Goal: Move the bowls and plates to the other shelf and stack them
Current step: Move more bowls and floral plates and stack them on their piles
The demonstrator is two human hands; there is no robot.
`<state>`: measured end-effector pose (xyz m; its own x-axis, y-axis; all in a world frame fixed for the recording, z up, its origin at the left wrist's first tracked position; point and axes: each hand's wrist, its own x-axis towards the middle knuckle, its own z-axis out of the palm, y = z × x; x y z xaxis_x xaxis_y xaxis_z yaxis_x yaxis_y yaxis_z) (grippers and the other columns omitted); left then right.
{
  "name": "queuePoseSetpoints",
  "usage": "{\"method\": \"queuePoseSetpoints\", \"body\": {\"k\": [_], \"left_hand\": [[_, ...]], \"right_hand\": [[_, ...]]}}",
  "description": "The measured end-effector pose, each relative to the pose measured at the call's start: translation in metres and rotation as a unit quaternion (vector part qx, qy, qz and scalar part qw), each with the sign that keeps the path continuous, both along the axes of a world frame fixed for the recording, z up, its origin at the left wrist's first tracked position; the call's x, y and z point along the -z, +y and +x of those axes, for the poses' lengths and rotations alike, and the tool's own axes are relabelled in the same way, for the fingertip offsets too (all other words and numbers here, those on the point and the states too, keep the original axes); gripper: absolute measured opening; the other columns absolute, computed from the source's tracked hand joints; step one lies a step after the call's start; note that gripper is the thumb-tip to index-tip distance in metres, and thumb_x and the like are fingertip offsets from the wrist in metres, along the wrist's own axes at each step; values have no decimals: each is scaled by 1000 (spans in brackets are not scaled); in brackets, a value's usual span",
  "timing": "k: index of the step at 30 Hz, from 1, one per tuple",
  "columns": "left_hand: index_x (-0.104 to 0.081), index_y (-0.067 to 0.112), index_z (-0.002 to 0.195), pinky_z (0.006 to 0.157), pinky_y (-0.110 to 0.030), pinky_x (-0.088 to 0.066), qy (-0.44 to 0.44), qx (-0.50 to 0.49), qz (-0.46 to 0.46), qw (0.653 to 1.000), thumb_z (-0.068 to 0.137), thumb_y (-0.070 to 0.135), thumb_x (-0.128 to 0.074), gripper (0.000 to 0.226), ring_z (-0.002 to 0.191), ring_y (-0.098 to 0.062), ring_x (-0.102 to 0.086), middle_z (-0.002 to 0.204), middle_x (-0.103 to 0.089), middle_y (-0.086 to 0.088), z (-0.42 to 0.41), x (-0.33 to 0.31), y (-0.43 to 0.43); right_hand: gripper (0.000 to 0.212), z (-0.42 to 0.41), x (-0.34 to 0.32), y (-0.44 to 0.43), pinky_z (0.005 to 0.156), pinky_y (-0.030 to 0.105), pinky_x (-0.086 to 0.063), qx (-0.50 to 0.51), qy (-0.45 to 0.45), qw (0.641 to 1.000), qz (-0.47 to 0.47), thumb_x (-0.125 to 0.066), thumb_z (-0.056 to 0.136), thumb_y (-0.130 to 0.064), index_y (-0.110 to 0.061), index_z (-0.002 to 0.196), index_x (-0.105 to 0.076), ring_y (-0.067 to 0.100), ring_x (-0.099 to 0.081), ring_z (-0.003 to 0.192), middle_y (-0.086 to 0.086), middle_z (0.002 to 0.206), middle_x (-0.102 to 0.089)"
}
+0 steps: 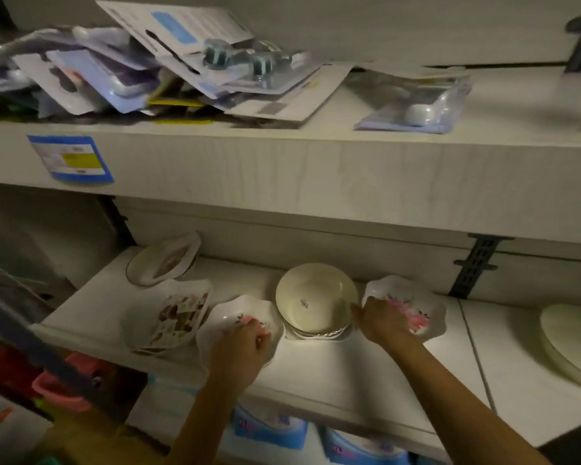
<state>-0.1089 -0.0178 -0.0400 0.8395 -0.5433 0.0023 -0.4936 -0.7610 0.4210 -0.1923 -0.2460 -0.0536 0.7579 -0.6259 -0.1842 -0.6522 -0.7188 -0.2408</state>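
2 hands are on the lower shelf [332, 370], each at a scalloped white dish with a pink flower print. My left hand [240, 347] curls its fingers over the near rim of the left floral dish [245, 317], which sits just left of the cream bowl [316, 297]. My right hand [384, 318] lies across the near left edge of the right floral dish [413, 307], just right of that bowl, fingers bent onto the rim; I cannot tell how firmly either hand is gripping. The cream bowl is round, plain and deep, with a small dark mark inside, and it rests on a short stack of white dishes [319, 335]. Left of the bowl, past the left floral dish, lies a squarish plate with a brown pattern [178, 315], and behind that one an oval plate with a faded print [163, 261], tilted against the back wall. Far to the right of the bowl sits a pale green oval plate [571, 340].
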Motion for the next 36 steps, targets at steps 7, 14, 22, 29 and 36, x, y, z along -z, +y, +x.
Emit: {"method": "queuePoseSetpoints", "body": {"k": [7,14,22,29,36], "left_hand": [[-55,20,107,62,-14,-42,21,77,24,997,94,37,-44,24,74,-6,-54,85,-58,6,44,7,12],[-60,20,102,58,-16,-43,19,111,-8,994,94,37,-44,25,72,-9,-60,90,-71,1,66,10,23],[-61,18,98,49,-11,-30,5,122,-18,992,93,38,-44,27,66,-7,-53,90,-71,0,75,14,32],[-61,18,101,61,-17,-43,14,116,-7,993,93,36,-45,25,73,-9,-60,93,-71,0,77,17,35],[-63,21,92,52,-14,-32,1,120,-5,993,93,37,-44,25,69,-6,-55,85,-70,2,76,17,18]], "right_hand": [[42,24,-8,7,80,28,-42,79,61,995,-21,-39,94,-40,-10,113,-61,24,-60,106,9,117,-64],[33,39,-19,25,88,31,-44,122,100,986,-52,-42,94,-34,-14,111,-61,22,-61,103,5,113,-65],[33,42,-16,27,83,27,-44,162,130,977,-42,-46,92,-34,-12,110,-62,19,-58,93,4,103,-63],[25,33,-27,24,87,31,-46,186,64,980,-37,-44,91,-23,-9,97,-64,21,-61,94,7,98,-65],[31,28,-40,20,54,24,-33,200,-12,980,1,-41,90,-21,-19,59,-43,12,-45,57,1,65,-51]]}}
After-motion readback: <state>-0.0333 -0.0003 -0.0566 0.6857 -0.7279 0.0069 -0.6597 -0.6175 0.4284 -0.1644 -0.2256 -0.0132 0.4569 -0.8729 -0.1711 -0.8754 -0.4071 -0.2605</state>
